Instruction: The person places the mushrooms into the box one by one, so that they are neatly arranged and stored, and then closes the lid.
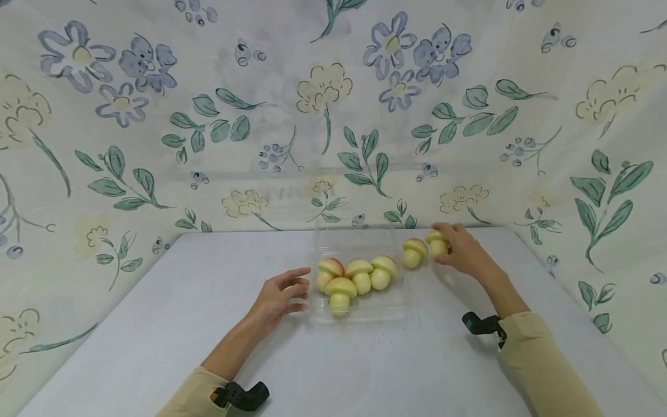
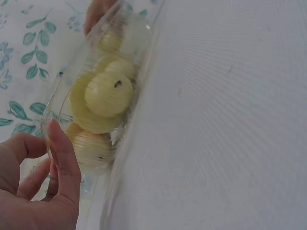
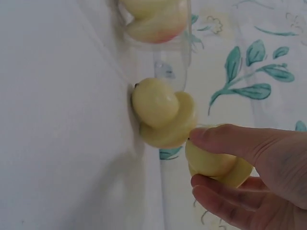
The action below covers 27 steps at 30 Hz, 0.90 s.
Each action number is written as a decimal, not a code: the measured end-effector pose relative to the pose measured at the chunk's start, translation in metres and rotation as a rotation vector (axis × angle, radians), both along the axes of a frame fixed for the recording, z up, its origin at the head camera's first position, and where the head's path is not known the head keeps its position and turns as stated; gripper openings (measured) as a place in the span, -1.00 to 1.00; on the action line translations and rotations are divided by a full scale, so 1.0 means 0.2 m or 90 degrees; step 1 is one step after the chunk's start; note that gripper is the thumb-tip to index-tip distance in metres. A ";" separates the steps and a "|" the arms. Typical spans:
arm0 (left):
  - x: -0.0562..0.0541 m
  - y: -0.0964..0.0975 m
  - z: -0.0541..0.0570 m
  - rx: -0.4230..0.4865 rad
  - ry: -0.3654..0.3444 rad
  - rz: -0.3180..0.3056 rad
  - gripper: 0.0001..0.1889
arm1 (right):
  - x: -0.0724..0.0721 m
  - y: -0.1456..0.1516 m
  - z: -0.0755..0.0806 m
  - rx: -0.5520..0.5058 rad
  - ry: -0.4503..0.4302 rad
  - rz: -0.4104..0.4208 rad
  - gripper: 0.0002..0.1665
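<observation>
A clear plastic box [image 1: 372,315] holds several pale yellow, mushroom-shaped pieces [image 1: 340,288] with reddish tinges on some caps. My left hand [image 1: 281,296] is at the box's left side, fingers loosely bent and spread. In the left wrist view, its fingertips [image 2: 57,132] are against or very near the clear wall. To the right of the box, my right hand [image 1: 464,250] pinches a mushroom-shaped piece [image 1: 436,243] between thumb and fingers. Another such piece [image 1: 414,253] stands between that hand and the box.
The white tabletop [image 1: 208,260] carries the box near its back edge. Behind it hangs a cloth [image 1: 281,116] printed with flowers and leaves. Dark wrist devices [image 1: 242,397] are worn at both cuffs.
</observation>
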State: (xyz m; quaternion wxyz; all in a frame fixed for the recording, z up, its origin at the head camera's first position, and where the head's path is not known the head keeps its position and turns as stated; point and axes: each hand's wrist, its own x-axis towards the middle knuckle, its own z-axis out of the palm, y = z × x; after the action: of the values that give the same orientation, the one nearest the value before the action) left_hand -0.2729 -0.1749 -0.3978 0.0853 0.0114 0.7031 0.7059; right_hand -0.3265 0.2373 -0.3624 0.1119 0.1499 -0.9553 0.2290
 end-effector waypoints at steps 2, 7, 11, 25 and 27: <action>0.00 0.00 0.00 0.002 0.000 -0.001 -0.45 | 0.01 -0.01 0.02 0.002 0.003 0.008 -0.16; 0.00 0.00 0.00 -0.001 0.001 0.000 -0.47 | 0.03 -0.07 0.06 0.007 0.013 0.028 -0.17; 0.01 0.00 0.01 -0.001 -0.001 0.000 -0.48 | 0.06 -0.12 0.09 0.010 0.021 0.045 -0.18; 0.02 0.00 0.02 0.006 0.004 -0.008 -0.46 | 0.18 -0.31 0.17 0.000 -0.004 0.155 -0.14; 0.02 0.00 0.02 0.005 0.003 -0.007 -0.45 | 0.20 -0.33 0.18 -0.004 -0.018 0.170 -0.14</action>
State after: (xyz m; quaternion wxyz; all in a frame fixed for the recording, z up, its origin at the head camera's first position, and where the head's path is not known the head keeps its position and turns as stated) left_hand -0.2680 -0.1751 -0.3931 0.0874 0.0177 0.7003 0.7083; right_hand -0.2870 0.1707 -0.3273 0.0677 0.2722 -0.9275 0.2472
